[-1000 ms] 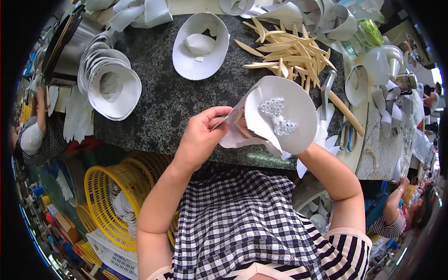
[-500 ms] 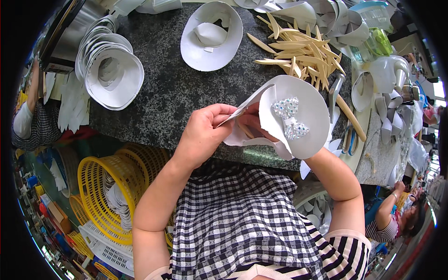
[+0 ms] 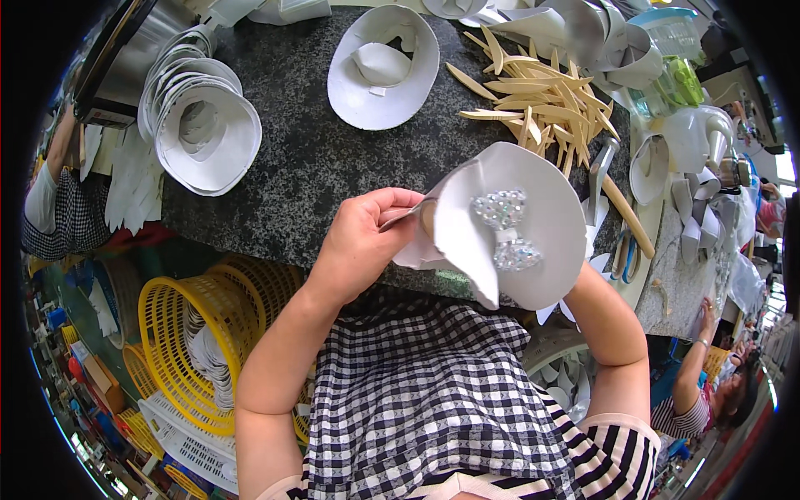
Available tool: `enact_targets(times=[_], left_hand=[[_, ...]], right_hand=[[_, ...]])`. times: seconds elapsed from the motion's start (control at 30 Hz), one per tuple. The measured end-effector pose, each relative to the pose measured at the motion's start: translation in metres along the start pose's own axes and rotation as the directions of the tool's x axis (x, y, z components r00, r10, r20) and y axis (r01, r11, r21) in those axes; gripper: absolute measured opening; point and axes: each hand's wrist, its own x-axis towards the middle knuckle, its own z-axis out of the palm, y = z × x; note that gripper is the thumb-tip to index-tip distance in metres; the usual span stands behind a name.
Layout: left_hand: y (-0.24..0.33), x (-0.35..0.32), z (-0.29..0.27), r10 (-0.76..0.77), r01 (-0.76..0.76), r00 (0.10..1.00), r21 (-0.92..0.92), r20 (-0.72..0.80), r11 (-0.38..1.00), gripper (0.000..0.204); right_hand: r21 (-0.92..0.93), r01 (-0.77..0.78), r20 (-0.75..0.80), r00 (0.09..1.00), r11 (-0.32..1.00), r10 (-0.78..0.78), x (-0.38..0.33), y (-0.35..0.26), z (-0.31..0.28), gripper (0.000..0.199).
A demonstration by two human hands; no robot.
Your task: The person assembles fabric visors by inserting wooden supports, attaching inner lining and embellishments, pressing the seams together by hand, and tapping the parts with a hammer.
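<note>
A white, curved piece that looks like a shoe upper (image 3: 554,217) is held up over the near edge of the dark table. On its face sits a sparkly silver bow (image 3: 506,231). My left hand (image 3: 360,237) pinches the narrow left end of this piece between thumb and fingers. Mostly hidden behind its broad side is my right hand (image 3: 581,282); the wrist shows at the lower right edge, and the hand supports the piece from behind and inside. Another white upper (image 3: 398,96) lies on the table at the top middle.
Nested white uppers (image 3: 246,137) stand at the left. A heap of thin tan curved strips (image 3: 546,108) lies at the far right, beside a wooden-handled hammer (image 3: 629,217) and blue-handled scissors (image 3: 625,257). Yellow baskets (image 3: 154,333) are below left. Other people work at both sides.
The upper has turned and tipped so its broad face and bow sit lower and further left. Fingers that showed inside it are now mostly covered. My left hand keeps its pinch.
</note>
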Motion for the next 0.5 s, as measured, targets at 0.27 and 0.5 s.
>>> enact_targets(times=[0.27,0.5], left_hand=[[0.001,-0.001,-0.014,0.340,-0.362,0.918,0.080,0.204,0.929,0.033],[0.027,-0.022,0.003,-0.181,0.186,0.982,-0.156,0.047,0.970,0.039]], right_hand=[[-0.425,-0.025,-0.208,0.975,0.905,-0.070,0.002,-0.040,0.023,0.023],[-0.383,0.043,-0.222,0.965,0.923,-0.137,-0.009,-0.052,0.037,0.023]])
